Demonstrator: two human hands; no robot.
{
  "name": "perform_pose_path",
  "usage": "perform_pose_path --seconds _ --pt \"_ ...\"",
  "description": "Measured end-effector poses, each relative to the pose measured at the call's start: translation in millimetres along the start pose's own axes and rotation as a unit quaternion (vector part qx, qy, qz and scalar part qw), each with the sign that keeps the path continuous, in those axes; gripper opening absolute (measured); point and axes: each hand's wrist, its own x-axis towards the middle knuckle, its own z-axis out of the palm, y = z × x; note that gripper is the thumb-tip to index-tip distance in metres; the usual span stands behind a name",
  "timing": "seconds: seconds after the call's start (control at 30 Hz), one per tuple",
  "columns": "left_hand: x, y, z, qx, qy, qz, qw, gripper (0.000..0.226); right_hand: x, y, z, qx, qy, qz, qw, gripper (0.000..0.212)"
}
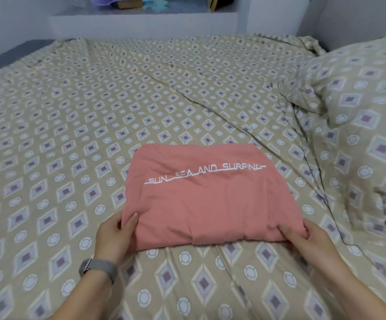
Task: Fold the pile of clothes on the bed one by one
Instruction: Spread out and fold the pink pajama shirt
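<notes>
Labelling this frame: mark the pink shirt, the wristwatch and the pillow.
pink shirt [201,204]: head view, plain cloth below the lettering.
wristwatch [99,269]: head view, grey band on the left wrist.
pillow [360,107]: head view, its patterned cover.

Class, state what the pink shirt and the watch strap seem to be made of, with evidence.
Pink shirt: probably soft matte cotton knit; it creases loosely and shows no shine. Watch strap: looks like grey woven fabric or fine mesh; the blur leaves it open.
</notes>
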Motion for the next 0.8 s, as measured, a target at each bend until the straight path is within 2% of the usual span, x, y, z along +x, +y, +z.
perform_pose_path --seconds 0.07,0.13,0.2,0.3,0.37,0.47,0.57,0.63,0.73,0.77,0.8 --pt "9.9 -0.4 -8.0 -0.059 -0.022 -0.021 0.998 0.015 2.3 -1.3 -2.9 0.092 -0.013 0.038 0.995 0.017" --pt "22.5 -3.0 -23.3 -0.091 -0.023 -0.032 0.995 0.011 9.7 -7.4 -15.9 0.098 -0.006 0.042 0.994 0.011" --pt "29.8 -7.0 -40.1 -0.123 -0.033 -0.063 0.990 0.014 20.2 -13.6 -35.4 0.060 -0.001 0.032 0.998 0.011" --pt "26.7 -17.8 -53.5 -0.166 -0.118 -0.156 0.966 0.016 24.9 -9.4 -54.6 -0.032 -0.063 0.057 0.996 0.019" --pt "18.5 -20.7 -57.5 -0.108 -0.133 -0.181 0.968 0.012 19.2 -6.7 -56.0 -0.085 -0.106 0.079 0.988 0.025" --pt "3.2 -17.8 -65.5 0.010 -0.088 -0.169 0.982 0.030 14.6 -12.0 -53.3 -0.096 -0.050 0.061 0.992 0.027" --pt "-13.9 -12.7 -65.1 -0.024 -0.119 -0.165 0.979 0.028 13.1 -21.2 -46.3 -0.134 -0.005 0.029 0.991 0.023" --pt "-21.4 -9.0 -59.9 -0.039 -0.135 -0.126 0.982 0.018 12.2 -25.0 -34.8 -0.153 0.010 0.002 0.988 0.027" --pt "-22.3 -6.9 -60.6 -0.050 -0.124 -0.064 0.989 0.005 8.1 -31.5 -19.3 -0.153 0.074 -0.056 0.984 0.031" --pt "-19.6 -8.5 -65.0 -0.053 -0.132 -0.042 0.989 0.009 5.8 -37.4 -17.0 -0.138 0.106 -0.071 0.982 0.027" --pt "-19.1 -8.8 -70.1 -0.070 -0.153 -0.029 0.985 0.014 5.5 -41.9 -15.8 -0.074 0.131 -0.064 0.987 0.023"
